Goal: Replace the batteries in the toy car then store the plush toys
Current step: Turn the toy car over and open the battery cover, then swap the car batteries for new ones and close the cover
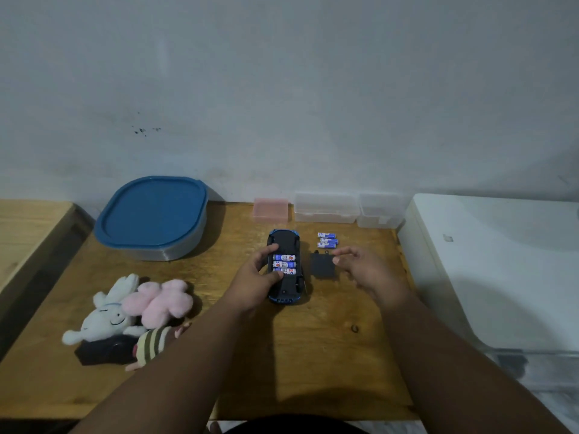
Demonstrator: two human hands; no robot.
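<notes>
Left hand [261,270] grips upturned toy car [284,289], three batteries [284,264] seated. Right hand [360,267] loose, empty, over battery cover [322,266]; spare batteries [327,240] just beyond.

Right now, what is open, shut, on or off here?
Blue toy car: upside down, battery bay open, three batteries inside.
Black square battery cover: off, on the table.
Three loose blue batteries: lying on the table.
Round-cornered container with blue lid: lid on.
Plush toys: piled on the table.
Left hand: grips the car.
Right hand: open, by the cover.
</notes>
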